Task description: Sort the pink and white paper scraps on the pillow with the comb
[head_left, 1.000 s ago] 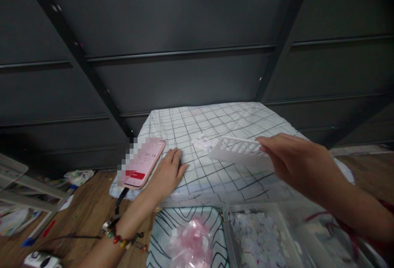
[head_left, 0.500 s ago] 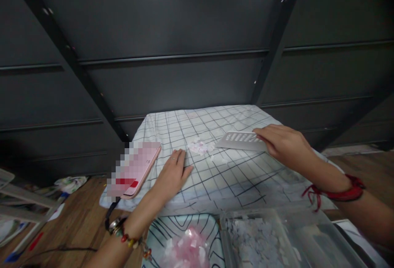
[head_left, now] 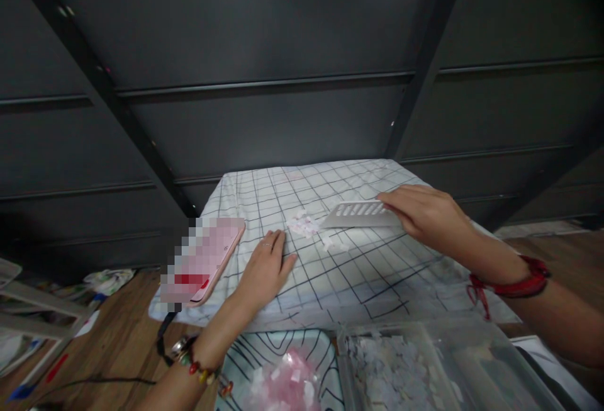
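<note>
My right hand grips the right end of a flat white slotted plastic piece, tilted with its lower edge against the checked cloth. Its left tip touches, or nearly touches, a small heap of white and pinkish flakes. A few more flakes lie just in front of the plastic piece. My left hand rests flat on the cloth, fingers stretched out, holding nothing, close to the heap's left side. The slotted piece's right end is hidden behind my right fingers.
A pink phone, partly pixelated, lies at the table's left with a black cable. In front stand a patterned tray holding a pink-and-white pile and a clear plastic box with many pale flakes. A dark panelled wall rises behind.
My right hand has moved the slotted plastic piece a little to the left, toward the flakes. The heap looks slightly shifted left. My left hand stays in place.
</note>
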{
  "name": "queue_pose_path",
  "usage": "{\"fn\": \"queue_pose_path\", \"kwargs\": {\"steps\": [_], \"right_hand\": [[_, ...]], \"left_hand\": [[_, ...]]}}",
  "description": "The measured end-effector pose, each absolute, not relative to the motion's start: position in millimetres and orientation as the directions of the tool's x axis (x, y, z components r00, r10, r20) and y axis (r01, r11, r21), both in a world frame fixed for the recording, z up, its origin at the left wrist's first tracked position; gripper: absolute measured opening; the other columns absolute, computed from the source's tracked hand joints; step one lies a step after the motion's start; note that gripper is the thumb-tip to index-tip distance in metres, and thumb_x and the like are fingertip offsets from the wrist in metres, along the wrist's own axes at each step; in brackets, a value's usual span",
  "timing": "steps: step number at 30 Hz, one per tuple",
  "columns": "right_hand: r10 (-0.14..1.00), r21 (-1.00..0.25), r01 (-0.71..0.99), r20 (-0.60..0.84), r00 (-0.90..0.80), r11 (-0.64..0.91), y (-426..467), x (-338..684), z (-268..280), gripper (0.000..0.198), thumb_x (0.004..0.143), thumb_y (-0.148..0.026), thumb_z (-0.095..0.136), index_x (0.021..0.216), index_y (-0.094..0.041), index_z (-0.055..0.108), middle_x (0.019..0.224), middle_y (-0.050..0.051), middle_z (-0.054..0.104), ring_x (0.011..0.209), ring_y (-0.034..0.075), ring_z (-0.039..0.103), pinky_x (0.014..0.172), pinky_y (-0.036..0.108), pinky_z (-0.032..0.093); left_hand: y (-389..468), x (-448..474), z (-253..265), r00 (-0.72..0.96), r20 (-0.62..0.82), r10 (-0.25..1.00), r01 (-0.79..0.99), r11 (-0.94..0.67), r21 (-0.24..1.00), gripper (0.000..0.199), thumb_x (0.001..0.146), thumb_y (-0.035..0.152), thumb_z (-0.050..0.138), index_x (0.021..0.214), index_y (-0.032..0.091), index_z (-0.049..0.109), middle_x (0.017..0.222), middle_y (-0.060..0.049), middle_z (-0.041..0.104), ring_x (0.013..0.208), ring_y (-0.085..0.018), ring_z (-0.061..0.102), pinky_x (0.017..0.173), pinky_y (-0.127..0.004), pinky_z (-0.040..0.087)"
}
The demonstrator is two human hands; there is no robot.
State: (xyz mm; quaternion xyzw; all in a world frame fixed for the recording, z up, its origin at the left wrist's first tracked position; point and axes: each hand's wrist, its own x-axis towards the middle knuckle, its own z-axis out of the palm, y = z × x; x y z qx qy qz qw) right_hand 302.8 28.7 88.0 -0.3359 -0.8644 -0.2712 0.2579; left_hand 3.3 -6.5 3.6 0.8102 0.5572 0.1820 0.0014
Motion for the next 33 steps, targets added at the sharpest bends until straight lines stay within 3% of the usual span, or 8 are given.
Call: {"fn": "queue_pose_path", "kwargs": {"steps": [9,15,22,28,33], "right_hand": [[0.407,0.361,0.625,0.519,-0.752,0.692,39,288,95,0.032,0.074,-0.001,0.038,0.089,-0.015,0.063,0.075,0.004,0.066,0.069,0.016,0.059,0.067,0.028,0.047],[0.418,0.363,0.682,0.581,-0.699,0.635,27,300,107,0.028,0.08,-0.008,0.04,0.094,-0.017,0.062,0.079,0.005,0.067,0.075,0.018,0.06,0.071,0.031,0.047],[0.448,0.385,0.649,0.493,-0.746,0.656,36,286,96,0.031,0.074,-0.002,0.039,0.088,-0.016,0.063,0.076,0.005,0.067,0.068,0.016,0.06,0.065,0.028,0.047],[0.428,0.392,0.689,0.57,-0.702,0.61,20,294,101,0.028,0.079,-0.004,0.04,0.092,-0.015,0.062,0.079,0.006,0.067,0.072,0.018,0.06,0.067,0.03,0.046],[0.452,0.399,0.666,0.509,-0.733,0.63,17,293,99,0.028,0.077,-0.002,0.038,0.087,-0.015,0.061,0.077,0.006,0.066,0.068,0.017,0.058,0.064,0.03,0.045]], "left_hand": [[-8,4,4,0.29,0.277,0.916,0.911,-0.353,0.215,0.05,0.093,0.041,0.033,0.129,0.006,0.04,0.134,-0.022,0.044,0.127,-0.031,0.038,0.102,-0.049,0.036],[-7,3,0,0.298,0.31,0.903,0.905,-0.371,0.209,0.048,0.092,0.04,0.035,0.128,0.008,0.041,0.133,-0.022,0.045,0.125,-0.032,0.041,0.1,-0.05,0.038],[-8,4,2,0.292,0.299,0.908,0.905,-0.364,0.221,0.048,0.092,0.04,0.034,0.127,0.007,0.041,0.132,-0.022,0.046,0.124,-0.031,0.041,0.1,-0.05,0.038],[-8,6,4,0.281,0.285,0.916,0.909,-0.35,0.227,0.049,0.092,0.038,0.035,0.127,0.004,0.041,0.132,-0.023,0.046,0.124,-0.032,0.041,0.102,-0.048,0.036],[-9,6,6,0.287,0.28,0.916,0.91,-0.352,0.219,0.048,0.092,0.038,0.035,0.127,0.005,0.041,0.132,-0.022,0.046,0.123,-0.031,0.043,0.101,-0.048,0.037]]}}
